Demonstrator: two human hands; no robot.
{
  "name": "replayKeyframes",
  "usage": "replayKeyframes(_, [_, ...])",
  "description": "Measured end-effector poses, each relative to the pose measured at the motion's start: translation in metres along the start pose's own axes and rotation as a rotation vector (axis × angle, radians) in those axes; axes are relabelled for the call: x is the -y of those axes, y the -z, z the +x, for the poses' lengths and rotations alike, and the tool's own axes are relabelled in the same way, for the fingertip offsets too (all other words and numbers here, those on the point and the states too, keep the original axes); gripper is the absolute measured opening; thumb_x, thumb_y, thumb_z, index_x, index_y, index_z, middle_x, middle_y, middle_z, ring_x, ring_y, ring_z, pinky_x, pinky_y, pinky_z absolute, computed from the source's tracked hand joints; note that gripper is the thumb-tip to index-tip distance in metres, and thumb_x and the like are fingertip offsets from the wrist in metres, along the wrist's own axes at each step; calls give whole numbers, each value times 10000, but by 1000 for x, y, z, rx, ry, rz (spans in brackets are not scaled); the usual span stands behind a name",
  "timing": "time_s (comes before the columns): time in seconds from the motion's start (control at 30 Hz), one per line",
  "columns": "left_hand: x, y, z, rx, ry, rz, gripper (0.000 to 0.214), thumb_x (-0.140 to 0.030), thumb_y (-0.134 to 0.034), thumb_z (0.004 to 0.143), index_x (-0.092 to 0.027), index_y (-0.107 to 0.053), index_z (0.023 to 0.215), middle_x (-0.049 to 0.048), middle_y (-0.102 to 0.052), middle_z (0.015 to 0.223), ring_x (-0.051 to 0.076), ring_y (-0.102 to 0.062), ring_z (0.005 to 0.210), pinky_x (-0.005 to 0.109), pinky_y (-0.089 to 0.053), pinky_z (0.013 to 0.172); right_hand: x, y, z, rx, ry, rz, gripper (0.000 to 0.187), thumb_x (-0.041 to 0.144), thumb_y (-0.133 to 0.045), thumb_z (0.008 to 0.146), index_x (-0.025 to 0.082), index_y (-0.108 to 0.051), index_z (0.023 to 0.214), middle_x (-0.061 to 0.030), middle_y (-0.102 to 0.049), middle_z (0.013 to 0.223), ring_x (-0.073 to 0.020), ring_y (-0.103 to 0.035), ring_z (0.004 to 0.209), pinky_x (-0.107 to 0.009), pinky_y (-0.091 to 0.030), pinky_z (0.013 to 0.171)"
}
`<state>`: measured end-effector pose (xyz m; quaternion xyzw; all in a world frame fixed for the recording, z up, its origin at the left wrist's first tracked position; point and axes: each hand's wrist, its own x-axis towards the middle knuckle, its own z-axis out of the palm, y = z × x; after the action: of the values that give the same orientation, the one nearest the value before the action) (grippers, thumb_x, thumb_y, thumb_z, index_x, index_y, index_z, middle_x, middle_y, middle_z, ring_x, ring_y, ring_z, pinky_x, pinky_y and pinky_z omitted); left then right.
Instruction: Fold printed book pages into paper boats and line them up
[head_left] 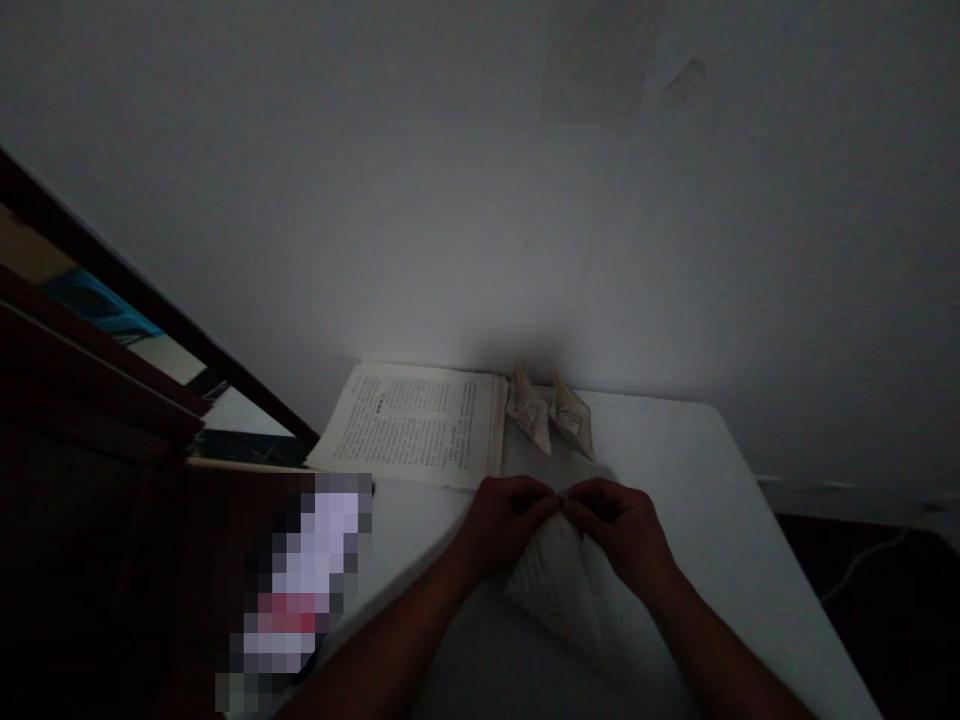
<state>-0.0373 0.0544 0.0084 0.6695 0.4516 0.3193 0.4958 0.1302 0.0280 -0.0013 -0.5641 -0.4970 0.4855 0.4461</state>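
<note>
A sheet of printed paper [559, 585], folded to a pointed shape, lies on the white table. My left hand [510, 515] pinches its top tip with thumb and forefinger. From the other side my right hand [619, 525] pinches the same tip, so the fingertips of both hands nearly meet there. Just beyond my hands stand two folded paper boats, the left paper boat [529, 412] and the right paper boat [572, 418], side by side. The fingers hide the very tip of the paper.
An open printed book [409, 425] lies at the back left of the white table [720, 560], against the wall. A blurred-out, phone-like object [307, 580] rests at the left edge. A dark wooden frame [150, 290] stands further left, and a pale cable [862, 560] runs at the right.
</note>
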Motion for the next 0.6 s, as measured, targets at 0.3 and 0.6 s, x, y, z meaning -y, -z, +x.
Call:
replayKeyframes(0.3, [-4, 4, 1, 13, 10, 34, 175, -306, -589, 800, -165, -693, 800, 15, -708, 749, 150, -642, 706, 235, -477, 651, -2, 2, 1, 18, 25, -71, 223, 398, -679, 702, 177, -665, 731, -9, -635, 581, -137, -566, 506, -260, -469, 493])
replayKeyframes(0.6, [-3, 4, 2, 17, 14, 71, 185, -301, -579, 802, -160, -697, 779, 12, -702, 722, 147, -629, 690, 225, -455, 629, 0, 2, 0, 17, 15, -49, 256, 418, -696, 675, 174, -667, 748, -20, -655, 601, -148, -578, 513, -277, -491, 497])
